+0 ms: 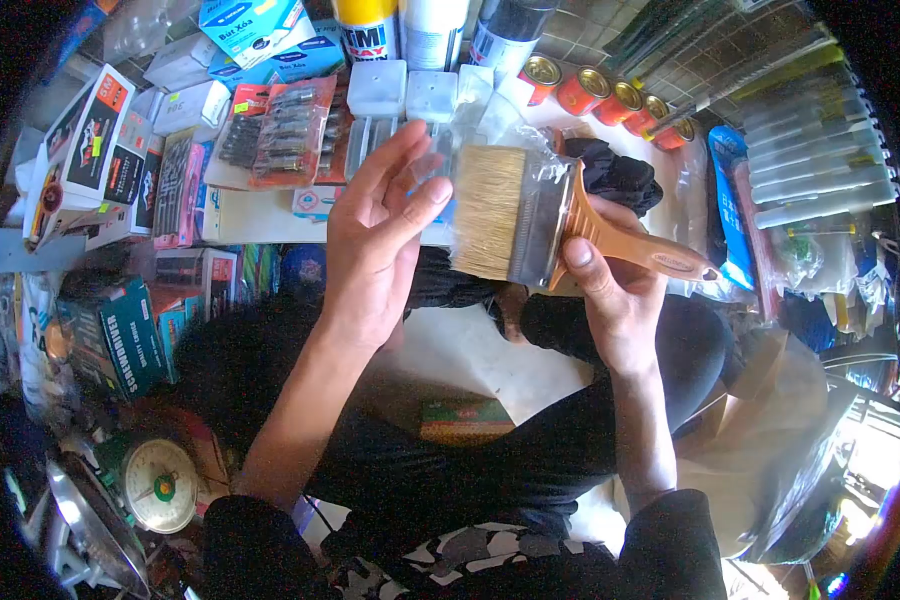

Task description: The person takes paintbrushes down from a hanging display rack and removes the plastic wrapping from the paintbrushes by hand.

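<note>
A wide paintbrush [492, 215] with pale bristles, a dark ferrule and an orange-brown wooden handle lies across the middle of the view, bristles to the left. My right hand [620, 280] is closed around the handle close to the ferrule, thumb on top. Clear plastic film shows along the brush's upper edge. To the left of the bristles is my left hand [372, 240], fingers stretched upward and thumb apart, holding nothing. Its thumb tip is close to the bristle ends; whether they touch I cannot tell.
Beyond the hands, a white table [260, 222] bears packs of drill bits [292, 130], spray cans [367, 30] and several small red tins [582, 92]. Boxes [120, 335] and a dial scale [160, 487] stand at left. Plastic-wrapped goods [815, 150] line the right.
</note>
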`<state>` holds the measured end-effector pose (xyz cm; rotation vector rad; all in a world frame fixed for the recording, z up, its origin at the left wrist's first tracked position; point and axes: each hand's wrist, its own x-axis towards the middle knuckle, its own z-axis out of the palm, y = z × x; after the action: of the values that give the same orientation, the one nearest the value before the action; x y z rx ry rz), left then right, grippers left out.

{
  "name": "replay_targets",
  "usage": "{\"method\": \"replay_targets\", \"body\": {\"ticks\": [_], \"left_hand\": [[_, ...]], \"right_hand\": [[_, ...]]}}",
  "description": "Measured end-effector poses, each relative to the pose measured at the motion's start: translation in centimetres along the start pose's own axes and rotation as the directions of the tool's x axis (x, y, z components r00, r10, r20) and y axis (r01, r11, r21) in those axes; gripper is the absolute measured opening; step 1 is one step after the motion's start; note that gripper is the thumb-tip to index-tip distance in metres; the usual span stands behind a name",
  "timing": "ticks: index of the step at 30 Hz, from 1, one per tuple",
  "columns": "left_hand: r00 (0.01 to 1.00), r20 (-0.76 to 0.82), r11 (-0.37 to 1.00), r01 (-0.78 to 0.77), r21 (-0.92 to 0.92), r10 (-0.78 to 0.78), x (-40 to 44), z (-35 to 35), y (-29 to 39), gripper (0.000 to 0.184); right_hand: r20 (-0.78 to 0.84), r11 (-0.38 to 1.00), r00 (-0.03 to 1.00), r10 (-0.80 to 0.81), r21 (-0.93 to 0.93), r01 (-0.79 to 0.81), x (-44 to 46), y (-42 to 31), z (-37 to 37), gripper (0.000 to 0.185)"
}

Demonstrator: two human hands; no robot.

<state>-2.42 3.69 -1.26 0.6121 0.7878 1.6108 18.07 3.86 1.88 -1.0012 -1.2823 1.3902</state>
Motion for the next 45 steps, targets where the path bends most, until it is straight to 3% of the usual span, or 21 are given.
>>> {"method": "replay_targets", "body": {"ticks": [2, 4, 9, 11, 12, 14, 17, 20, 21, 23, 25, 27, 31, 33, 35, 38, 42, 44, 45], "left_hand": [[0.999, 0.020, 0.998, 0.039, -0.043, -0.038, 0.0, 0.0, 0.2, 0.054], [0.978, 0.070, 0.949, 0.209, -0.236, -0.198, -0.3, 0.5, 0.8, 0.053], [0.982, 0.061, 0.945, 0.190, -0.266, -0.180, -0.9, 1.2, -0.2, 0.065], [0.995, -0.032, 0.996, 0.090, -0.022, -0.090, -0.9, 1.2, 0.0, 0.061], [0.995, -0.032, 0.996, 0.092, -0.021, -0.093, -0.9, 1.1, 0.3, 0.061], [0.997, 0.026, 0.886, -0.082, 0.457, 0.079, -0.7, 0.9, 0.9, 0.059], [0.990, 0.084, 0.845, -0.143, 0.515, 0.116, -0.7, 1.3, 1.5, 0.058], [0.996, 0.065, 0.883, -0.077, 0.462, 0.052, -0.4, 0.8, 1.0, 0.065], [0.997, 0.066, 0.884, -0.074, 0.462, 0.049, -0.5, 0.9, 1.0, 0.065], [0.994, 0.075, 0.914, -0.097, 0.393, 0.073, -0.8, 1.3, 1.0, 0.072], [0.990, 0.123, 0.933, -0.107, 0.344, 0.068, -1.1, 1.5, 0.3, 0.075], [0.983, 0.171, 0.949, -0.116, 0.294, 0.067, -1.2, 1.5, 0.2, 0.077], [0.992, 0.128, 0.961, -0.039, 0.272, 0.005, -0.9, 1.2, 0.2, 0.066], [0.985, 0.110, 0.987, 0.118, 0.107, -0.129, -1.1, 1.5, 0.3, 0.057], [0.985, 0.114, 0.989, 0.120, 0.082, -0.129, -1.4, 1.9, -0.1, 0.049], [0.999, -0.003, 0.997, 0.050, -0.062, -0.050, -1.5, 1.8, -0.6, 0.042], [1.000, -0.020, 0.999, 0.006, 0.039, -0.005, -1.3, 1.2, -0.6, 0.046], [1.000, 0.010, 0.978, -0.026, 0.207, 0.024, -1.6, 1.3, -0.7, 0.052], [1.000, 0.007, 0.978, -0.026, 0.206, 0.025, -1.6, 1.3, -0.7, 0.052]], "right_hand": [[-0.006, 1.000, 1.000, -0.010, -0.019, 0.010, 0.0, 0.0, 0.0, 0.046], [-0.048, 1.000, 0.999, -0.019, -0.024, 0.018, 0.0, 0.0, 0.0, 0.046], [0.007, 1.000, 1.000, 0.013, 0.002, -0.013, 0.1, -0.3, -0.1, 0.045], [0.055, 0.998, 0.997, 0.057, -0.019, -0.056, 0.1, -0.6, -0.1, 0.044], [0.080, 0.994, 0.995, 0.063, -0.091, -0.056, 0.0, -0.6, -0.1, 0.044], [0.102, 0.982, 0.994, 0.035, -0.188, -0.015, 0.0, -0.4, -0.3, 0.046], [0.101, 0.934, 0.994, -0.032, -0.350, 0.065, 0.4, -0.4, -0.8, 0.046], [0.017, 0.972, 0.997, 0.072, -0.225, -0.066, 0.5, -0.9, -0.6, 0.046], [0.014, 0.972, 0.997, 0.073, -0.225, -0.068, 0.6, -0.9, -0.6, 0.046], [0.026, 0.995, 0.996, 0.088, -0.056, -0.087, 0.9, -0.9, -0.6, 0.045], [0.011, 0.997, 0.998, 0.064, -0.039, -0.063, 1.1, -0.5, -0.3, 0.045], [-0.086, 0.998, 0.995, 0.059, 0.039, -0.056, 1.2, 0.3, -0.1, 0.045], [-0.023, 0.987, 0.991, 0.128, 0.095, -0.126, 1.4, 0.8, -1.0, 0.043], [-0.016, 0.983, 0.993, 0.116, 0.144, -0.113, 1.4, 1.0, -0.5, 0.041], [-0.009, 0.977, 0.994, 0.106, 0.187, -0.102, 1.3, 1.4, -0.3, 0.039], [0.093, 0.974, 0.988, 0.126, 0.175, -0.141, 1.1, 2.2, 0.0, 0.040], [0.012, 0.986, 0.995, 0.102, 0.133, -0.102, 0.6, 2.0, 1.3, 0.041], [-0.066, 0.970, 0.993, 0.097, 0.227, -0.080, 0.5, 2.0, 1.7, 0.041], [-0.064, 0.971, 0.993, 0.098, 0.227, -0.082, 0.4, 2.2, 1.8, 0.041]]}}
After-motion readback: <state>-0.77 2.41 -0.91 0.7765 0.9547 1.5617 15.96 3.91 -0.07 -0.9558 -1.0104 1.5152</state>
